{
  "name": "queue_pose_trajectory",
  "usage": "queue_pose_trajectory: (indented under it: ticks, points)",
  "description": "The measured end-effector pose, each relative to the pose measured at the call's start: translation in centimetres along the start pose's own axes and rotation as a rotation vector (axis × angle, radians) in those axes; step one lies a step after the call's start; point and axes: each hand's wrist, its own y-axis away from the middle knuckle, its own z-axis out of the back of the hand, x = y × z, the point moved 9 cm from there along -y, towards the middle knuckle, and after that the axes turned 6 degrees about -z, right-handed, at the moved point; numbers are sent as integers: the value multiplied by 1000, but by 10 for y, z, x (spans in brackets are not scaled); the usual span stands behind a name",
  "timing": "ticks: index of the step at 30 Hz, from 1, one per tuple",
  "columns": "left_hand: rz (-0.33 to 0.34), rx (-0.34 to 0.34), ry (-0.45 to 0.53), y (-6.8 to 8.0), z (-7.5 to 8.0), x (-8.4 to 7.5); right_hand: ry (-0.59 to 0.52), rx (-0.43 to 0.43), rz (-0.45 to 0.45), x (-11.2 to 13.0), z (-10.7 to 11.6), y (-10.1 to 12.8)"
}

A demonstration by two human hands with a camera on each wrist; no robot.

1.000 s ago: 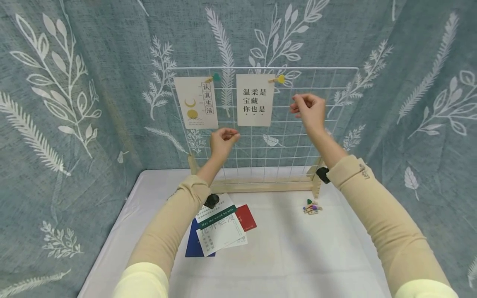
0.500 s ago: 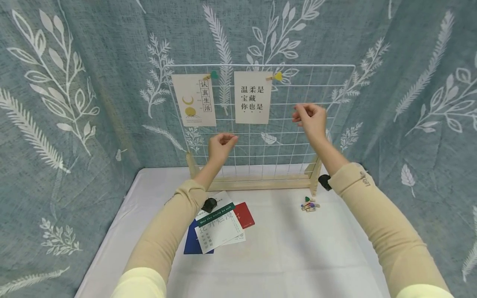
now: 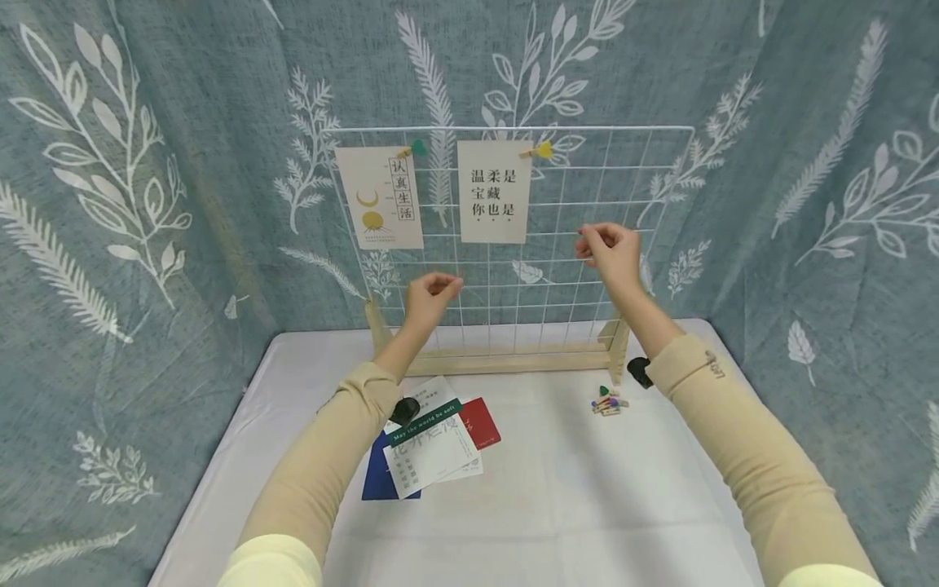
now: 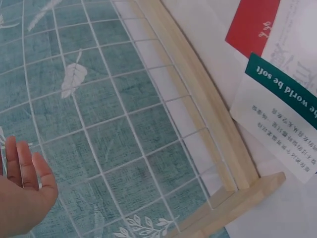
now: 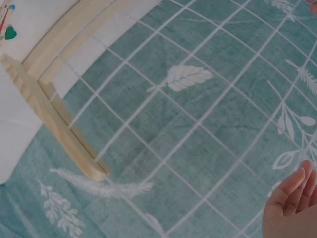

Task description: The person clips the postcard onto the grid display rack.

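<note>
My left hand (image 3: pixel 428 304) is in the air in front of the white wire grid (image 3: pixel 487 273), below the card with the moon drawing (image 3: pixel 379 200). Its fingers are loosely bent with nothing between them. On the other side, my right hand (image 3: pixel 612 254) hovers before the grid's right part, also holding nothing. To its left hangs a card with large black characters (image 3: pixel 493 191). A yellow-ended clothespin (image 3: pixel 541 150) sits at this card's upper right corner, and a green heart clothespin (image 3: pixel 416 148) at the moon card's. The left wrist view shows slightly spread left fingers (image 4: pixel 30 166).
A wooden base (image 3: pixel 513 362) holds the grid upright on the white-covered table (image 3: pixel 557 497). Overlapping cards (image 3: pixel 433 456), blue, red, green and white, lie at the front left. A small heap of clothespins (image 3: pixel 609 403) lies near the base's right foot. Patterned cloth (image 3: pixel 220 122) surrounds the table.
Both hands have sunk lower in front of the grid, the left also drifting slightly left. The two hung cards and their clothespins stay in place on the grid.
</note>
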Motion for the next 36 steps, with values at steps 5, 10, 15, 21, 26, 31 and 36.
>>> queue_pose_trajectory:
  ticks: [5,10,15,21,26,31,36]
  points:
    - [45,62,-51,7,1,5,15,-2,-40,-13,2,4]
    - [52,105,-68,10,2,8,17,6,-65,-23,4,5]
    - [47,194,-123,14,-3,17,53,3,-76,-37,13,10]
    - [57,211,-122,28,3,33,117,146,-54,-58,13,19]
    - [65,194,-120,35,11,46,206,303,-28,-74,11,27]
    - [75,171,-91,37,17,55,259,346,-31,-87,13,30]
    - [93,151,-97,38,18,63,265,361,-58,-99,16,33]
